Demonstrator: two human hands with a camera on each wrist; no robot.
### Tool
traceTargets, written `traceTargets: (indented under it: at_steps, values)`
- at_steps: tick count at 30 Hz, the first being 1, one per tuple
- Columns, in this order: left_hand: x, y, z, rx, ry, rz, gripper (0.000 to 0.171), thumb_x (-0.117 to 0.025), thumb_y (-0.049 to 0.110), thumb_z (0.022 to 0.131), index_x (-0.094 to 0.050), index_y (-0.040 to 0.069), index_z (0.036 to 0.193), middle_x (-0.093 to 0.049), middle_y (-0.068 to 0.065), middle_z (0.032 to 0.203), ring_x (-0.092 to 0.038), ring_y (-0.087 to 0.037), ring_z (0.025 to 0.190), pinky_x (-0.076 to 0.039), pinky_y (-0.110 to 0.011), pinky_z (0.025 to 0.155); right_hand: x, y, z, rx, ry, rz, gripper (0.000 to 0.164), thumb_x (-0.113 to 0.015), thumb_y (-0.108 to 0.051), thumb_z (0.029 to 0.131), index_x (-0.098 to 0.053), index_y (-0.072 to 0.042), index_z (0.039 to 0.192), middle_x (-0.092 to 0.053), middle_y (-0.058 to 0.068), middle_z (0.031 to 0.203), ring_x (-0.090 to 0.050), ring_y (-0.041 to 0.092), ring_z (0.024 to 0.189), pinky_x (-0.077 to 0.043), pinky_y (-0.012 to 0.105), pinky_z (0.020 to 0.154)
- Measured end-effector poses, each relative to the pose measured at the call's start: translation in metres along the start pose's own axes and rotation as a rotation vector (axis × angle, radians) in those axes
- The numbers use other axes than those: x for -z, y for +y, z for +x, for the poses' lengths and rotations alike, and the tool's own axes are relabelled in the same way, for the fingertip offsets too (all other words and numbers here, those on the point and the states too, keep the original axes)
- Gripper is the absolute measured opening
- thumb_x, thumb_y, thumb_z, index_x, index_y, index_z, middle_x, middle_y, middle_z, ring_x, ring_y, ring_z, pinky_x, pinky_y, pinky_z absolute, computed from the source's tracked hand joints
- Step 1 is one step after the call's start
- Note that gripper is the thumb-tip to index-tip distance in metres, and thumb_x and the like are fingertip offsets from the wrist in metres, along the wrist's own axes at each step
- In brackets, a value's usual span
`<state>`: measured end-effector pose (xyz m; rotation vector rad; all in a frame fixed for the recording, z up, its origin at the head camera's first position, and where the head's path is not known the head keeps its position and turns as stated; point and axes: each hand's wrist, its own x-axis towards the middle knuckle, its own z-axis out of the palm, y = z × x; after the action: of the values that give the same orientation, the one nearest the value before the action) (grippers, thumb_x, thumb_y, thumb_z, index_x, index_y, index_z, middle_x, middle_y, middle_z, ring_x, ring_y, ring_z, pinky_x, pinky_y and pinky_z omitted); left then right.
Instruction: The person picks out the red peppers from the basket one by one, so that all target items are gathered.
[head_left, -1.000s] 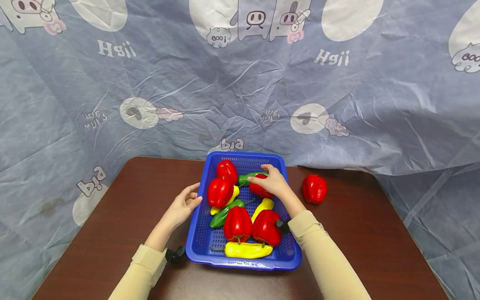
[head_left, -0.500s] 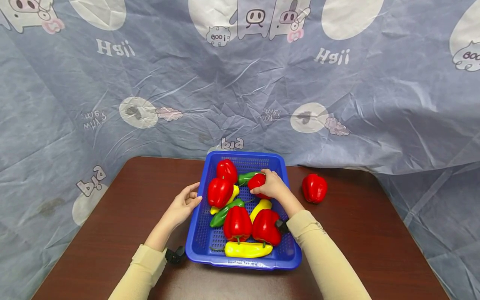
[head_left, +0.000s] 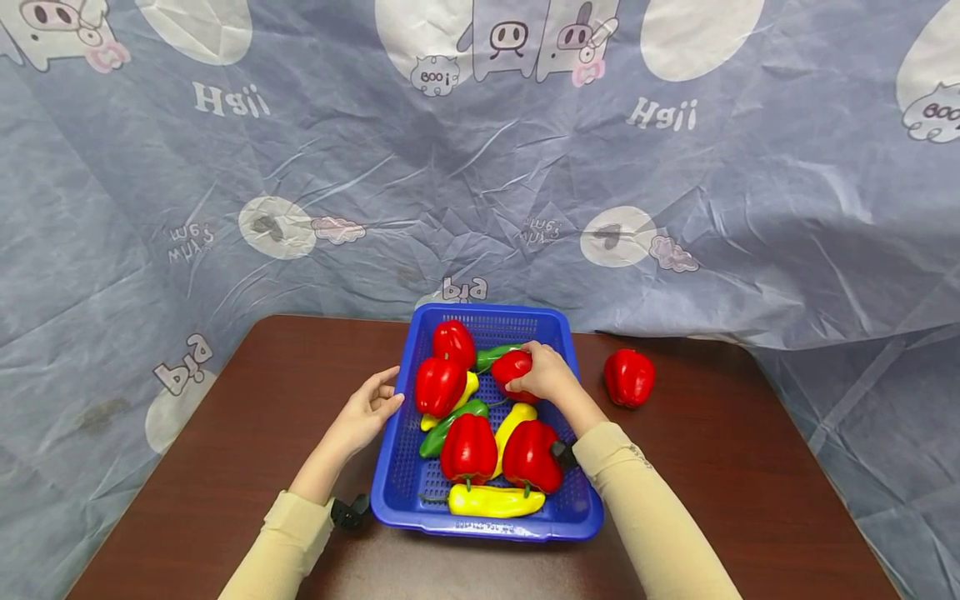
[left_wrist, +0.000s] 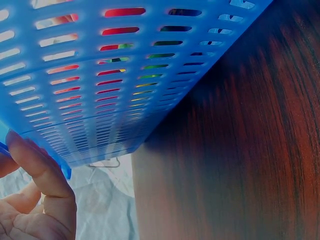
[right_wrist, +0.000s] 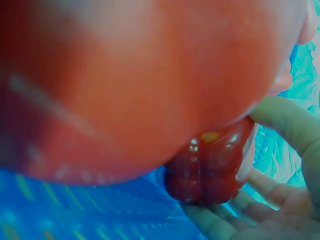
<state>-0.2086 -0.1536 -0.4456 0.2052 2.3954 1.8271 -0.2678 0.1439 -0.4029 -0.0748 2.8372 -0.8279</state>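
A blue plastic basket (head_left: 397,467) full of peppers stands on the table. My left hand (head_left: 366,412) grips its left rim between thumb and fingers; the left wrist view shows the fingers at the rim (left_wrist: 66,171). Inside the basket, toward the back right, my right hand (head_left: 551,375) holds a red bell pepper (head_left: 508,372) with thumb and fingers curled round it. A green pepper (head_left: 491,357) lies just behind that one. In the right wrist view, another red bell pepper (right_wrist: 125,90) fills the foreground, and the held pepper (right_wrist: 207,172) shows beyond it.
More red bell peppers (head_left: 468,448), a long yellow pepper (head_left: 497,502), a curved yellow pepper (head_left: 513,422) and a green pepper (head_left: 450,432) lie in the basket. One red bell pepper (head_left: 628,377) sits on the brown table (head_left: 705,433) to the right. A patterned cloth (head_left: 480,183) hangs behind.
My right hand has closed round the red bell pepper, which has shifted slightly left. The curved yellow pepper and the front middle bell pepper have also moved left. My left hand stays at the rim.
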Motion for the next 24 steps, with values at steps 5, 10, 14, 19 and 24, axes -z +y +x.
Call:
traceTargets:
  at_steps: [5, 10, 14, 19, 24]
  values:
    - [0.000, 0.000, 0.000, 0.004, 0.000, -0.006, 0.054, -0.055, 0.004, 0.099, -0.035, -0.004, 0.148, -0.057, -0.028, 0.112, -0.062, -0.017, 0.087, -0.052, -0.021, 0.070, 0.001, 0.001, 0.000, 0.017, 0.047, 0.044, 0.071, -0.080, -0.024, 0.081, -0.048, 0.001, 0.139, -0.055, 0.024, 0.134, -0.052, 0.039, 0.122, -0.048, 0.051, 0.100]
    - [-0.001, 0.000, 0.000, 0.009, 0.003, -0.009, 0.054, -0.055, 0.004, 0.099, -0.035, -0.003, 0.148, -0.057, -0.027, 0.111, -0.061, -0.015, 0.086, -0.052, -0.022, 0.068, 0.004, -0.001, -0.001, 0.041, 0.077, 0.127, 0.070, -0.078, -0.025, 0.082, -0.048, 0.002, 0.139, -0.056, 0.024, 0.134, -0.056, 0.039, 0.118, -0.049, 0.050, 0.099]
    - [-0.001, 0.000, 0.000, 0.006, 0.004, -0.007, 0.054, -0.055, 0.004, 0.099, -0.035, -0.003, 0.148, -0.057, -0.027, 0.111, -0.061, -0.015, 0.086, -0.052, -0.021, 0.070, 0.011, -0.005, -0.005, 0.048, 0.093, 0.182, 0.072, -0.077, -0.028, 0.082, -0.047, 0.001, 0.141, -0.055, 0.024, 0.137, -0.056, 0.038, 0.121, -0.048, 0.050, 0.100]
    - [-0.001, 0.000, 0.000, 0.010, 0.000, -0.005, 0.054, -0.056, 0.004, 0.099, -0.035, -0.004, 0.148, -0.057, -0.027, 0.112, -0.061, -0.014, 0.086, -0.052, -0.021, 0.070, 0.022, -0.007, -0.010, 0.022, 0.090, 0.255, 0.076, -0.075, -0.036, 0.084, -0.044, -0.005, 0.145, -0.050, 0.021, 0.143, -0.052, 0.037, 0.126, -0.047, 0.050, 0.101]
    - [0.000, 0.001, 0.000, 0.015, 0.000, -0.003, 0.054, -0.055, 0.005, 0.099, -0.034, -0.003, 0.148, -0.057, -0.026, 0.112, -0.060, -0.014, 0.085, -0.052, -0.022, 0.068, 0.032, -0.005, -0.014, 0.005, 0.127, 0.320, 0.076, -0.073, -0.039, 0.084, -0.043, -0.008, 0.146, -0.051, 0.018, 0.144, -0.052, 0.036, 0.127, -0.049, 0.048, 0.099]
